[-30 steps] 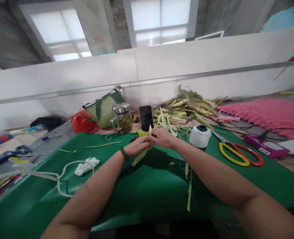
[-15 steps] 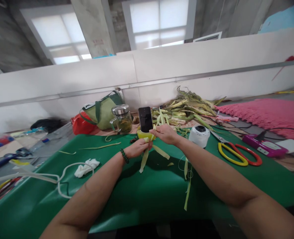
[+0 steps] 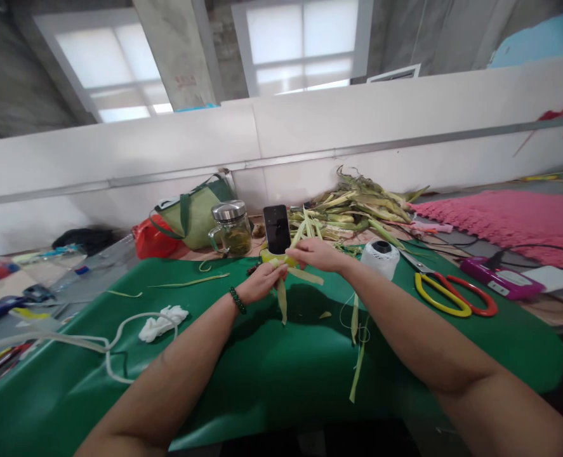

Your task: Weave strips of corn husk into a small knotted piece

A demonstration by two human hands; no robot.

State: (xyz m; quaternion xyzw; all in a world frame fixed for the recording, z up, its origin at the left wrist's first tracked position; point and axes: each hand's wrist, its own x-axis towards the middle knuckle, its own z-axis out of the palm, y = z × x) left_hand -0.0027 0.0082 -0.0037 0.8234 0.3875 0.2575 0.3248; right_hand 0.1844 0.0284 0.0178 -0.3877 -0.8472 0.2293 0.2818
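Observation:
My left hand [image 3: 261,283], with a dark green bead bracelet at the wrist, is closed on pale green corn husk strips [image 3: 282,304]. One strip hangs below the fingers and another points out to the right. Just above and to the right, my right hand [image 3: 320,254] pinches the same husk bundle near its upper end. The two hands nearly touch, and the fingers hide the middle of the bundle. Directly behind them a black phone [image 3: 277,230] stands upright in a yellow holder [image 3: 268,255]. A white thread spool [image 3: 380,260] stands right of my right hand.
Scissors [image 3: 445,295] with yellow and red handles lie at the right, beside a purple power strip [image 3: 500,278]. A husk pile [image 3: 357,206] and a lidded glass jar [image 3: 233,231] stand behind. White tissue [image 3: 162,324] and a white cable [image 3: 112,346] lie left on the green mat [image 3: 271,393].
The hanging strip has swung from a leftward slant to nearly straight down. The strip pointing right has risen closer to level. Both hands stay closed on the husks.

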